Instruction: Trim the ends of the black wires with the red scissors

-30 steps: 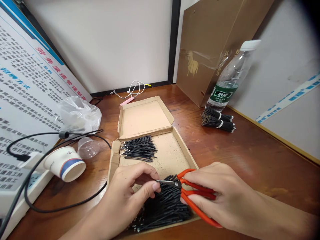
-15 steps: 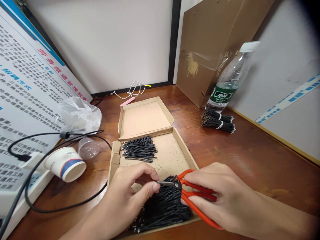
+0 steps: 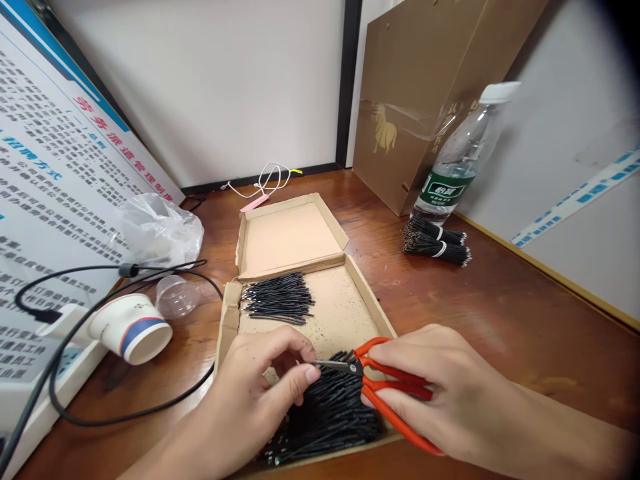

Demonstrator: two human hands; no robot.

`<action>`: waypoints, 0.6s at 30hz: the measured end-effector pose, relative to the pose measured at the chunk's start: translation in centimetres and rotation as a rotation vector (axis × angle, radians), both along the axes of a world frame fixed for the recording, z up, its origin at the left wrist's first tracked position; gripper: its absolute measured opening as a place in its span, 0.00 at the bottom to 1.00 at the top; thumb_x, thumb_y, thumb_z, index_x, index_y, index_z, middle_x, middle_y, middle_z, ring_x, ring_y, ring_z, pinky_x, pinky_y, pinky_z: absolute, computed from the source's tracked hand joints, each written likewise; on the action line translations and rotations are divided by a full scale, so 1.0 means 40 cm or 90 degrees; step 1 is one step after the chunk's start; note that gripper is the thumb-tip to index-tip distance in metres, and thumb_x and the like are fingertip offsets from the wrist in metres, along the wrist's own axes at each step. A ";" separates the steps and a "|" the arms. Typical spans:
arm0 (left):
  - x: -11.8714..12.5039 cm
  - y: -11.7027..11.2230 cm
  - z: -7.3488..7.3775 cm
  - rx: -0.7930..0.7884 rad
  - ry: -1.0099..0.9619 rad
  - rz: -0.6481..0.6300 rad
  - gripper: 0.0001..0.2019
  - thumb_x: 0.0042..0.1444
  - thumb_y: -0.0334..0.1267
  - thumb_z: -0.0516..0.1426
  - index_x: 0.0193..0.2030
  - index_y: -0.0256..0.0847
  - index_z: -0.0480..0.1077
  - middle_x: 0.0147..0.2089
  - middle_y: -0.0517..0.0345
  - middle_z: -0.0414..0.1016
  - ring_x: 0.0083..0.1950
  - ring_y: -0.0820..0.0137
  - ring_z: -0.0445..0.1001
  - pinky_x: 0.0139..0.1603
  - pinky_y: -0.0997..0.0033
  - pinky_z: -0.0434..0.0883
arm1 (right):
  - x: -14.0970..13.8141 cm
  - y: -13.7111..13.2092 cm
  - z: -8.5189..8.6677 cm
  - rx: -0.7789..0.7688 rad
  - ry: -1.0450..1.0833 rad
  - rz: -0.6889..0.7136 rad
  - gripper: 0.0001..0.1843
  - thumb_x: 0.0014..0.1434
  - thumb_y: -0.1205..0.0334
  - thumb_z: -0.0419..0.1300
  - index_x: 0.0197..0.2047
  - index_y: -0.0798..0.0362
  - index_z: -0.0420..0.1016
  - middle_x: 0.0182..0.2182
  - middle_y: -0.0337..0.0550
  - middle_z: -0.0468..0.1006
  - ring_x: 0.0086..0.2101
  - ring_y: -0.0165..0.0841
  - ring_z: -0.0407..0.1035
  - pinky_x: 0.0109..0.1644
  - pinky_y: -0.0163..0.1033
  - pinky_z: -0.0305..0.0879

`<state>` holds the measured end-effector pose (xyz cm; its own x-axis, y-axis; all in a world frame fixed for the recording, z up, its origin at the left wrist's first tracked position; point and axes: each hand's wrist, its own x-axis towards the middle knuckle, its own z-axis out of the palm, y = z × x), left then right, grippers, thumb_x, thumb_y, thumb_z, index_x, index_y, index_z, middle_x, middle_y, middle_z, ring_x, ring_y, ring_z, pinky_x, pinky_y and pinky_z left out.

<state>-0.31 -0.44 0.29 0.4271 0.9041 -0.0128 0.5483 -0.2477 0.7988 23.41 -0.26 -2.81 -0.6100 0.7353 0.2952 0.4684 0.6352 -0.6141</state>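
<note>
My right hand (image 3: 440,387) grips a pair of scissors (image 3: 354,368) by its orange-red handles, blades pointing left. At the blade tips, my left hand (image 3: 265,387) has its thumb and forefinger pinched together; what lies between them is hidden. Under both hands, a dense pile of short black wires (image 3: 335,413) fills the near part of an open cardboard box (image 3: 373,293). A smaller, neater row of black wires (image 3: 277,298) with bare silvery ends at the left lies in the box's far left corner. Tiny dark specks are scattered over the box floor.
Two tied bundles of black wires (image 3: 435,243) lie by a water bottle (image 3: 447,173) on the right, before a large brown box (image 3: 400,100). To the left are a tipped paper cup (image 3: 133,330), a clear plastic cup (image 3: 177,298), a plastic bag (image 3: 160,230) and a looping black cable (image 3: 135,420).
</note>
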 end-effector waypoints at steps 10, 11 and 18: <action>-0.002 -0.007 0.003 -0.007 0.010 0.000 0.06 0.64 0.35 0.55 0.34 0.40 0.68 0.24 0.65 0.71 0.25 0.75 0.73 0.27 0.78 0.68 | 0.001 -0.002 0.008 -0.042 -0.006 0.009 0.15 0.59 0.70 0.55 0.26 0.50 0.53 0.20 0.29 0.53 0.21 0.26 0.44 0.24 0.35 0.44; -0.001 -0.007 0.003 -0.006 0.011 -0.001 0.06 0.64 0.35 0.55 0.34 0.40 0.68 0.24 0.65 0.71 0.25 0.75 0.73 0.27 0.78 0.68 | 0.001 -0.002 0.007 -0.031 -0.004 0.008 0.15 0.59 0.70 0.55 0.26 0.50 0.53 0.20 0.29 0.53 0.21 0.26 0.44 0.24 0.35 0.44; -0.003 -0.005 0.003 -0.011 -0.003 -0.004 0.06 0.64 0.35 0.54 0.35 0.40 0.68 0.26 0.65 0.70 0.25 0.75 0.73 0.27 0.79 0.68 | 0.001 0.001 0.000 0.002 0.002 -0.004 0.13 0.61 0.70 0.54 0.26 0.51 0.58 0.20 0.29 0.55 0.21 0.26 0.45 0.24 0.35 0.45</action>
<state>-0.42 -0.64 0.41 0.4323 0.9014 -0.0257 0.5430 -0.2374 0.8054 23.47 -0.21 -2.79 -0.6047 0.7380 0.2993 0.4701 0.6341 -0.6139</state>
